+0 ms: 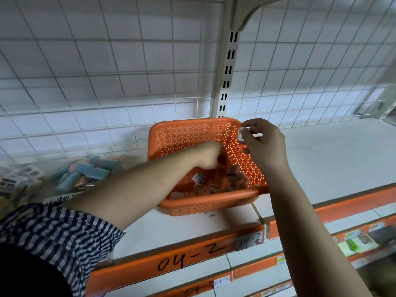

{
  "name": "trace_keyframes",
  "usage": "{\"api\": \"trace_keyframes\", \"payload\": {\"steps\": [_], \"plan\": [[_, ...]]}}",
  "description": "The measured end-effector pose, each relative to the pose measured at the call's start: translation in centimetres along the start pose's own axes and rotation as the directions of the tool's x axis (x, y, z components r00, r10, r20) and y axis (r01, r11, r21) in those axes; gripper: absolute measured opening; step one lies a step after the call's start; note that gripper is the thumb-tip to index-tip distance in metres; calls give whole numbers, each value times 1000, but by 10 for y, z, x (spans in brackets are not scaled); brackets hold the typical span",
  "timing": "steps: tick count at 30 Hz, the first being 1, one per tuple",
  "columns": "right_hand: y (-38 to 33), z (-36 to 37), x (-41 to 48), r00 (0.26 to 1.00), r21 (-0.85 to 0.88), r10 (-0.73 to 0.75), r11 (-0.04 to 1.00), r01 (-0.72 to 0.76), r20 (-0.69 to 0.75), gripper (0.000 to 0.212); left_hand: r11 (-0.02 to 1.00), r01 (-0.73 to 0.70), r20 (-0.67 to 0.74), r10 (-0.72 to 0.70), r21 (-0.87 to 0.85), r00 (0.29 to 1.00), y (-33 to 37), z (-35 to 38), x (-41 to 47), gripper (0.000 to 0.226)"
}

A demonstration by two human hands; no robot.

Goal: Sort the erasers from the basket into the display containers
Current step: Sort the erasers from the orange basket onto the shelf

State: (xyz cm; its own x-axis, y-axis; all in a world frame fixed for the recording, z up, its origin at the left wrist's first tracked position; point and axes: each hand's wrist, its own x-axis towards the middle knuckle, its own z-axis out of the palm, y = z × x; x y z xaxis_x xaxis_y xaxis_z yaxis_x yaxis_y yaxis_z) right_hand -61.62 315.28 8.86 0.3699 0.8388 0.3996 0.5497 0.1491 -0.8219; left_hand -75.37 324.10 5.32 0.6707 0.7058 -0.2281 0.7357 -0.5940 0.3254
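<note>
An orange perforated basket (pixel 188 133) stands on the white shelf, with several small wrapped erasers (pixel 214 185) lying in its bottom. My left hand (pixel 209 154) reaches down into the basket with its fingers curled among the erasers; what they hold is hidden. My right hand (pixel 264 142) hovers over the basket's right rim and pinches a small white eraser (pixel 242 133) between thumb and fingers.
Blue and pink eraser packs (pixel 85 172) lie in a clear container at the left of the shelf (pixel 332 151), with more packaged goods (pixel 15 181) farther left. A white wire grid forms the back wall. The orange shelf edge (pixel 192 260) reads 04-2.
</note>
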Motion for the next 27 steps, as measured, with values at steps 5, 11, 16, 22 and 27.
{"api": "trace_keyframes", "payload": {"steps": [5, 11, 16, 22, 27], "plan": [[-2, -1, -2, 1000, -22, 5, 1000, -5, 1, 10, 998, -24, 28, 25, -55, 999, -1, -4, -3, 37], [-10, -7, -7, 997, 50, 77, 996, -77, 4, 8, 998, -18, -111, 12, -54, 994, 5, -25, -22, 21], [-28, -13, -13, 995, 123, 73, 989, -82, 71, 13, 980, -67, -398, -12, -185, 917, 5, -50, -70, 31], [-80, 24, -20, 982, 260, -64, 965, 16, 176, 20, 947, -69, -578, -132, -313, 805, -23, -77, -160, 33], [-128, 98, -39, 921, 389, -174, 921, 27, 349, 15, 881, -59, -663, -307, -469, 682, -69, -89, -251, 29]]}}
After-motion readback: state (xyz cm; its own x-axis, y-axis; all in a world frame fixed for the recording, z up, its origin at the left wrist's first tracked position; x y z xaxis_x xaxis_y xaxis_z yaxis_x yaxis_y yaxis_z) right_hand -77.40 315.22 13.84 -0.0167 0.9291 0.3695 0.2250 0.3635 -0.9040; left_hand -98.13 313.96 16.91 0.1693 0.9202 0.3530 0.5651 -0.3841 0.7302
